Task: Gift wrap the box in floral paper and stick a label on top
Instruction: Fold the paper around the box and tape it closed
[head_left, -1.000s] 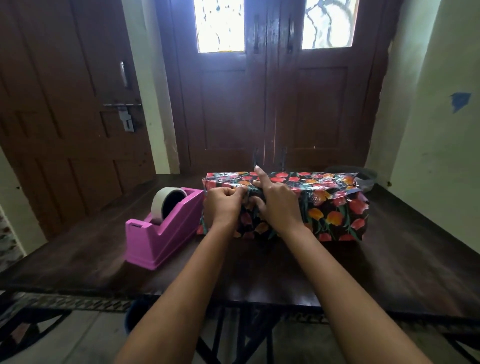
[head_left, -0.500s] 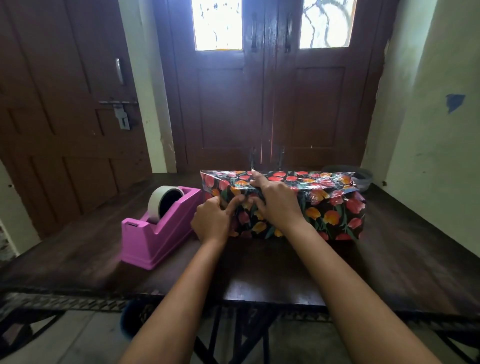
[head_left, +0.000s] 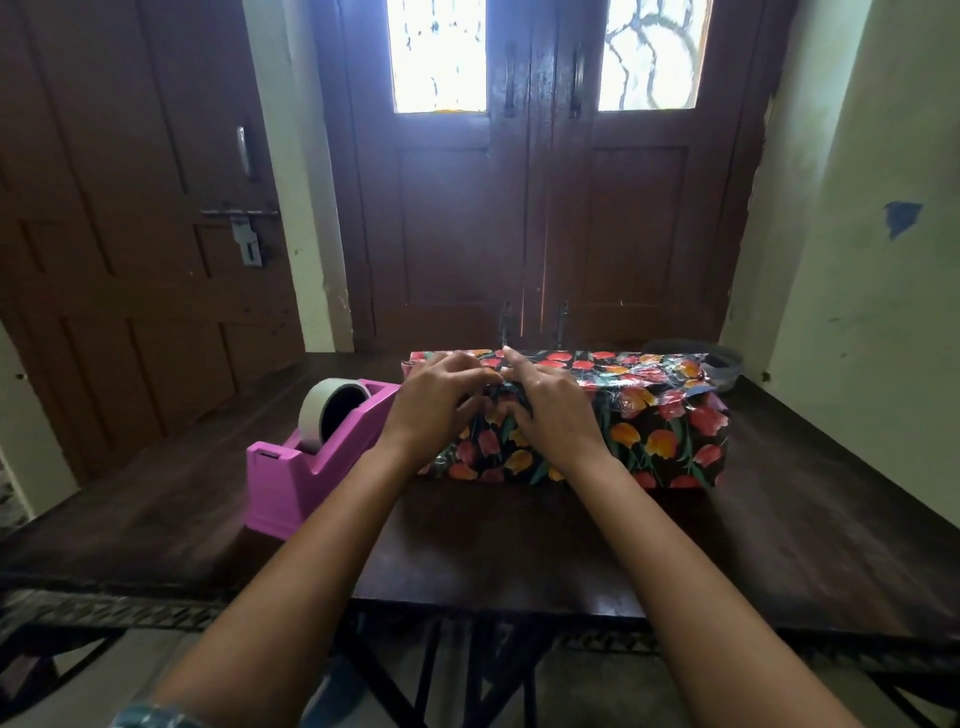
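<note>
Two hands on the box (head_left: 667, 441): I note left hand (head_left: 441, 402) fingers pressing the paper (head_left: 618, 375) flat, right hand (head_left: 558, 415) fingers spread, pressing alongside.

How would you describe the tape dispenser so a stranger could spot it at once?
Start at the dark wooden table before the double doors. Just left of the floral-wrapped box on it stands the tape dispenser. It alone is bright pink, and holds a pale roll of tape.

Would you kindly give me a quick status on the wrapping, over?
Left hand, right hand pressing top front edge of box. Floral paper on, no label seen. Tape dispenser just left.
</note>
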